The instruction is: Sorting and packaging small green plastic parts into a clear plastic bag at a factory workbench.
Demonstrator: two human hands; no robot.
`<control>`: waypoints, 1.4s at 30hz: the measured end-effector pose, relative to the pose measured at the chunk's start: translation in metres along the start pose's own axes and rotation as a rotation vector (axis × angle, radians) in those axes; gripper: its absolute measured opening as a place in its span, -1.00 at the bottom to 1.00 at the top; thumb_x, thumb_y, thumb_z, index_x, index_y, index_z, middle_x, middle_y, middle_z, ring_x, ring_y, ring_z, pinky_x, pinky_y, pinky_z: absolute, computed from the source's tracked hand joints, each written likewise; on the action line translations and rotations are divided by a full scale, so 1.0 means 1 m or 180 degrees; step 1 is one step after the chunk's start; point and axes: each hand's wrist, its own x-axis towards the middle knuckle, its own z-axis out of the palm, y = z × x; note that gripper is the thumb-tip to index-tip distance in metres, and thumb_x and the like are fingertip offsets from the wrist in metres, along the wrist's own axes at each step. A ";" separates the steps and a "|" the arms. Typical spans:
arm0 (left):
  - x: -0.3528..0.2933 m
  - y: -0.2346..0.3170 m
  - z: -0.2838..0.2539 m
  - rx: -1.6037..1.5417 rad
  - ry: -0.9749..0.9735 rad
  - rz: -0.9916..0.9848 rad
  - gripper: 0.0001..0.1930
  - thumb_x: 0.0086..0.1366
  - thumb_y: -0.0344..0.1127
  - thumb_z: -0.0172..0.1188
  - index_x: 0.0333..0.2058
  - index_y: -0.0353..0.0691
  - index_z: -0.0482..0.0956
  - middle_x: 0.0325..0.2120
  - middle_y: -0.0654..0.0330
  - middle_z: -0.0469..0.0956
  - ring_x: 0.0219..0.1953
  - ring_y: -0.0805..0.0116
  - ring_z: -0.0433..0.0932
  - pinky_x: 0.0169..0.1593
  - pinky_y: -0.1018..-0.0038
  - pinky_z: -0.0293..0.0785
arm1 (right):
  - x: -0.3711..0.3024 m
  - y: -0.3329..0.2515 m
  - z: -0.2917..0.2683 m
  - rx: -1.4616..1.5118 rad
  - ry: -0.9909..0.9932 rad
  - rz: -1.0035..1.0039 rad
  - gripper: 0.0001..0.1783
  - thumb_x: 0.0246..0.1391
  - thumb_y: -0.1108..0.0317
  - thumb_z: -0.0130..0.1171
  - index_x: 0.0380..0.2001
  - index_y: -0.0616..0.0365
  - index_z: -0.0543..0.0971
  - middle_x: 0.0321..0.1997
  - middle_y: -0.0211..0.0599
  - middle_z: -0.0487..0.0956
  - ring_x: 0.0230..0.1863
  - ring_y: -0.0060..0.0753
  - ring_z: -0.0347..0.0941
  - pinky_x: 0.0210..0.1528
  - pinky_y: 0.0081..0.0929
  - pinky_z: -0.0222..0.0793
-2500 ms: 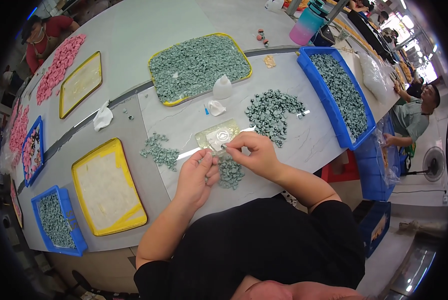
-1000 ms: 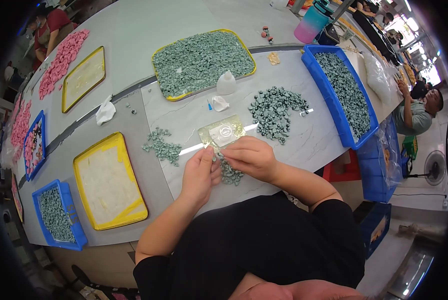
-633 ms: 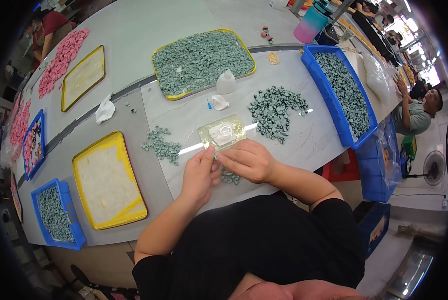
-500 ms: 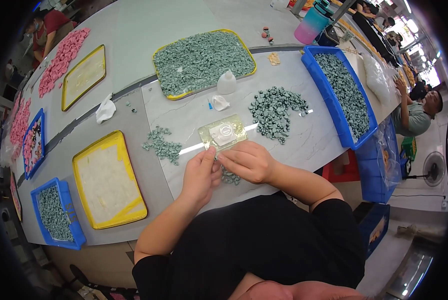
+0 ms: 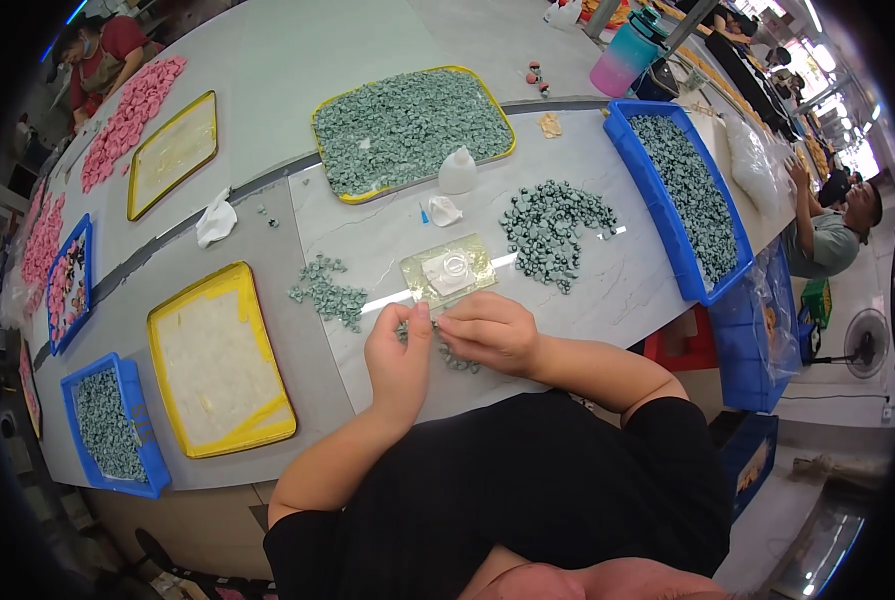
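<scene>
Close together in front of my chest, my left hand (image 5: 400, 352) and my right hand (image 5: 494, 334) are both closed with fingertips pinched. A small grey-green piece shows in the curl of my left thumb and fingers. What my right fingertips hold, if anything, is too small to make out. Just beyond them lies a clear yellowish plate (image 5: 476, 258) with a white smear and a ring on it. Some grey-green pieces (image 5: 458, 360) lie partly hidden under my right hand. A loose pile of pieces (image 5: 330, 294) is left of the plate; darker, shiny-topped pieces (image 5: 548, 236) lie right of it.
Beyond the plate stand a white squeeze bottle (image 5: 458, 172), a crumpled tissue (image 5: 444, 210) and a blue tip (image 5: 425, 217). A yellow-rimmed tray (image 5: 514, 140) of pieces lies behind. Blue bins (image 5: 672, 240) (image 5: 156, 470) flank the table, with a yellow tray (image 5: 284, 400) at left.
My left hand has turned more upright and drawn its fingertips slightly away from my right hand's. The small green piece now shows inside the left hand's curl. The view has shifted slightly.
</scene>
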 end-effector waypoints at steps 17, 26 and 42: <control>-0.008 0.022 0.019 -0.0551 -0.0157 -0.0420 -0.73 0.33 -0.16 -0.07 -0.51 -0.16 0.27 -0.74 0.42 0.19 -0.71 0.70 0.07 -0.66 0.70 -0.01 | -0.005 -0.010 -0.011 0.0499 0.0302 0.1135 -0.78 -0.31 0.64 0.25 -0.46 0.25 0.56 -0.48 -0.26 0.54 -0.49 -0.39 0.47 -0.48 -0.56 0.38; 0.002 0.024 0.021 -0.0900 -0.0128 -0.0600 -0.72 0.34 -0.16 -0.12 -0.49 -0.19 0.27 -0.69 0.39 0.19 -0.71 0.68 0.06 -0.67 0.70 -0.03 | -0.001 -0.002 -0.027 0.0619 -0.0185 0.1399 -0.80 -0.27 0.60 0.24 -0.44 0.22 0.57 -0.47 -0.27 0.55 -0.47 -0.37 0.48 -0.44 -0.54 0.38; 0.004 0.020 0.042 0.0643 -0.0838 0.1315 -0.83 0.23 -0.43 0.05 -0.23 -0.32 0.54 -0.59 0.31 0.40 -0.61 0.61 0.30 -0.53 0.70 0.19 | -0.010 0.009 -0.071 0.2403 -0.0947 0.2808 -0.72 0.12 0.23 0.05 -0.49 0.23 0.54 -0.58 -0.46 0.50 -0.55 -0.72 0.35 -0.50 -0.69 0.28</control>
